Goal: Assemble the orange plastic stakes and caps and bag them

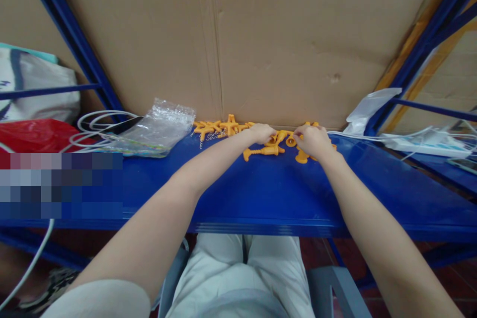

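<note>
Lying beside orange pieces (270, 150) is a clear bag (158, 126).

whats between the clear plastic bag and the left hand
A cluster of orange pieces, with thin spiral bits among them, lies between the clear plastic bag and left hand, as the head view shows.
</note>
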The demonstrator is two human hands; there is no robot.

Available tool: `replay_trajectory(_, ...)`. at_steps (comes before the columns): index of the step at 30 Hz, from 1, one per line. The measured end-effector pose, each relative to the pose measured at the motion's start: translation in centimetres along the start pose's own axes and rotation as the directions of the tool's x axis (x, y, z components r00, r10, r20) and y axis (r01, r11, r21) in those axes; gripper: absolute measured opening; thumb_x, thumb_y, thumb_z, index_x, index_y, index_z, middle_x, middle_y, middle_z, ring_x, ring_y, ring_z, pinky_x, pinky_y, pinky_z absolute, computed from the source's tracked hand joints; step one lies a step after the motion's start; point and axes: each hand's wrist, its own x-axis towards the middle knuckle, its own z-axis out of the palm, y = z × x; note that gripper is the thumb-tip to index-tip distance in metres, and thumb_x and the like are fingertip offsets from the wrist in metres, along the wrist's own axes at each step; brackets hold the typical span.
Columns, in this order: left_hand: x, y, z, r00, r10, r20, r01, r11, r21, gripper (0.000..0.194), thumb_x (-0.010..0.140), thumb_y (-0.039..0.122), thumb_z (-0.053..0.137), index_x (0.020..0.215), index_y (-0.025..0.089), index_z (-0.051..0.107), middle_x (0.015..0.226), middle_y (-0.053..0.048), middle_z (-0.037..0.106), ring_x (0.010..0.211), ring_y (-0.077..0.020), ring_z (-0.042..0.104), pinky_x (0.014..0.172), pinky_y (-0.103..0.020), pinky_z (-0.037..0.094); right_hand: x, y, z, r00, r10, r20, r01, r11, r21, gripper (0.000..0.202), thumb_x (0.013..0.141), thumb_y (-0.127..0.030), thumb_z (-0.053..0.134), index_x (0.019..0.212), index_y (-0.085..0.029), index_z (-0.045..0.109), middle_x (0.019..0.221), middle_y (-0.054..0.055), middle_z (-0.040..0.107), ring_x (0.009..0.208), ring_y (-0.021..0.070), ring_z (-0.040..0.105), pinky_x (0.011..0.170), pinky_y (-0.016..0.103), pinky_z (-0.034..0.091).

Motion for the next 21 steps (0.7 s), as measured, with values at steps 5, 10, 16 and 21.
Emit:
replay_trajectory(5, -0.02, 0.25, 0.56, 1.000, -0.011, -0.026, 0.011, 1.000, -0.016, 0.031, 0.092, 0.021, 0.051, 0.115, 0.026, 0.071, 0.117, -0.009, 0.074, 0.105, -0.0249, 0.069, 0.081, -0.030, 0.049, 0.02, -0.01, 0.03, 1.000, -0.008, 0.005, 0.008, 1.000, -0.001, 0.034, 0.091, -0.024, 0.043, 0.101, -0.020, 0.076, 0.106, 0.012, 0.076, 0.101, 0.0286, 0.068, 0.090, 0.043, 0.043)
replay_trajectory(10, 0.10, 0.50, 0.79, 0.998, -0.036, -0.059, 0.034, 0.998, -0.043, 0.032, 0.090, 0.017, 0.052, 0.115, 0.024, 0.071, 0.116, -0.010, 0.074, 0.110, -0.0261, 0.068, 0.084, -0.032, 0.050, -0.06, -0.37, -0.31, 0.999, 0.019, 0.037, -0.019, 1.000, -0.005, 0.035, 0.091, -0.024, 0.044, 0.106, -0.018, 0.076, 0.109, 0.014, 0.075, 0.104, 0.0301, 0.067, 0.091, 0.043, 0.043)
replay_trajectory(16, -0.06, 0.97, 0.15, 0.978, -0.153, -0.140, 0.142, 0.986, -0.085, 0.036, 0.091, 0.014, 0.048, 0.118, 0.020, 0.071, 0.118, -0.013, 0.073, 0.113, -0.0268, 0.067, 0.087, -0.032, 0.051, -0.07, -0.36, -0.33, 1.000, 0.010, 0.025, -0.011, 1.000, 0.004, 0.033, 0.091, -0.023, 0.045, 0.104, -0.019, 0.076, 0.109, 0.013, 0.076, 0.103, 0.0289, 0.068, 0.090, 0.042, 0.044)
replay_trajectory(21, 0.37, 0.51, -0.08, 0.952, -0.225, -0.209, 0.188, 0.966, -0.179, 0.032, 0.091, 0.015, 0.049, 0.112, 0.020, 0.073, 0.117, -0.012, 0.073, 0.110, -0.0254, 0.068, 0.087, -0.032, 0.052, -0.10, -0.38, -0.47, 0.999, 0.004, 0.038, -0.004, 1.000, 0.013, 0.034, 0.092, -0.023, 0.044, 0.104, -0.019, 0.076, 0.111, 0.013, 0.075, 0.105, 0.0291, 0.068, 0.090, 0.042, 0.045)
